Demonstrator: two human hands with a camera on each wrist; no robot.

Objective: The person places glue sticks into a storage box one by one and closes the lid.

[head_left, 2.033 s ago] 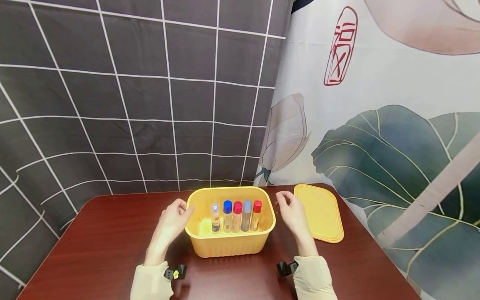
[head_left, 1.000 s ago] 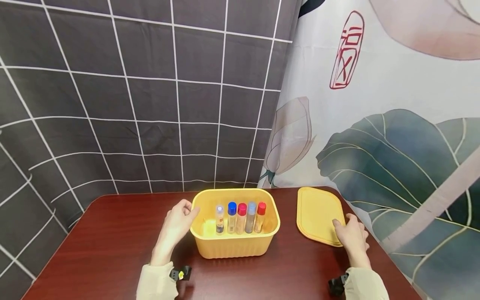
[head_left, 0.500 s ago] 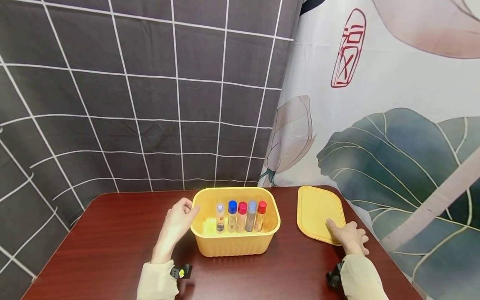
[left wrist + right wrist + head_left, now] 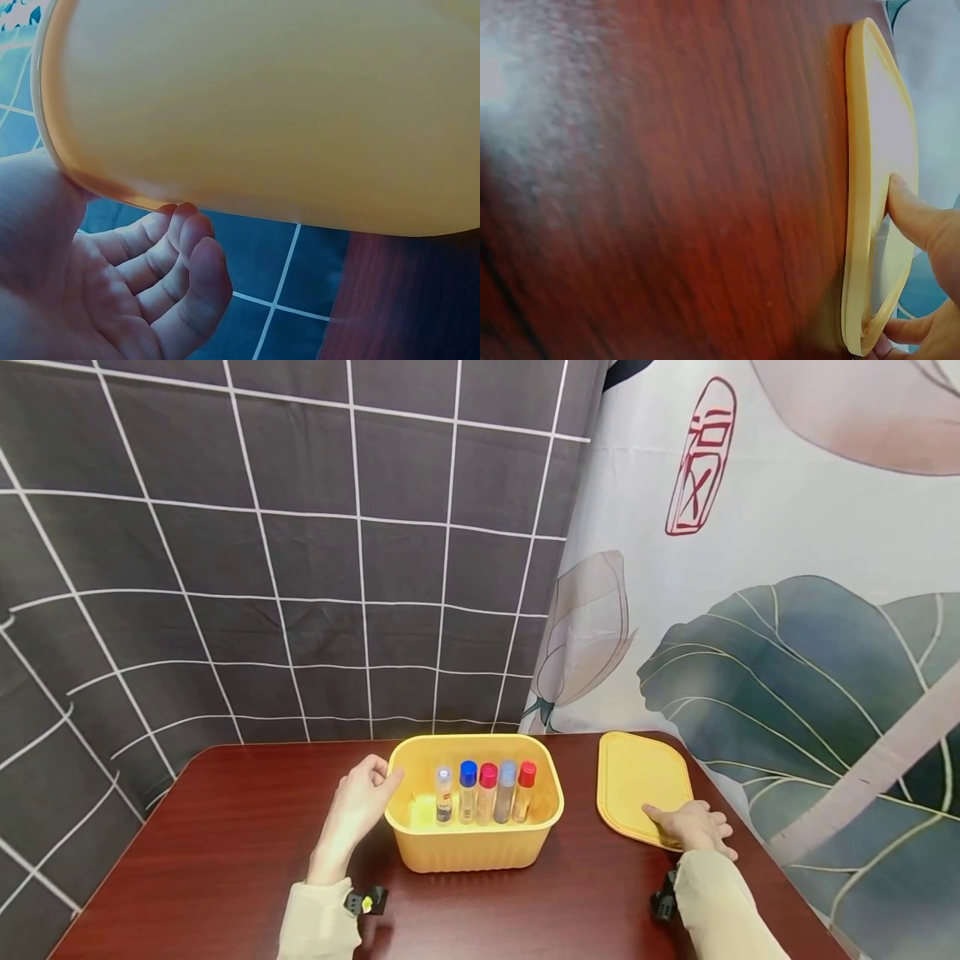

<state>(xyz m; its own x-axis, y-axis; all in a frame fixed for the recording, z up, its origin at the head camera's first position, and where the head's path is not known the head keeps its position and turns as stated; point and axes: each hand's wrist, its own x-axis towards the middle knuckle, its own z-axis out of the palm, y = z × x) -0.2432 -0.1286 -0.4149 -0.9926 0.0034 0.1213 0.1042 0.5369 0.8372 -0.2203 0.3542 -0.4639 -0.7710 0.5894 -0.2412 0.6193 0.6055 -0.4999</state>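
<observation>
A yellow plastic storage box (image 4: pixel 474 850) stands on the table, its top open. My left hand (image 4: pixel 360 802) holds its left rim, with the thumb over the rim and the curled fingers against the outside in the left wrist view. Inside the box stand several clear tubes (image 4: pixel 487 800) with blue, red, pale blue and whitish caps. To the right lies a flat yellow lid (image 4: pixel 641 777) with rounded corners. My right hand (image 4: pixel 697 827) is at its near right corner. The thumb lies on its top, and the fingers touch its edge in the right wrist view (image 4: pixel 930 255).
The dark red wooden table (image 4: pixel 225 835) ends at a grey cloth (image 4: pixel 300 560) with white grid lines behind. A white cloth (image 4: pixel 615 493) with printed leaves hangs at the right, close to the lid. A black camera (image 4: pixel 365 902) sits on each wrist.
My right hand has moved from beside the box's right side over to the lid, and its thumb has slid further onto the lid. My left hand stays at the box's left rim.
</observation>
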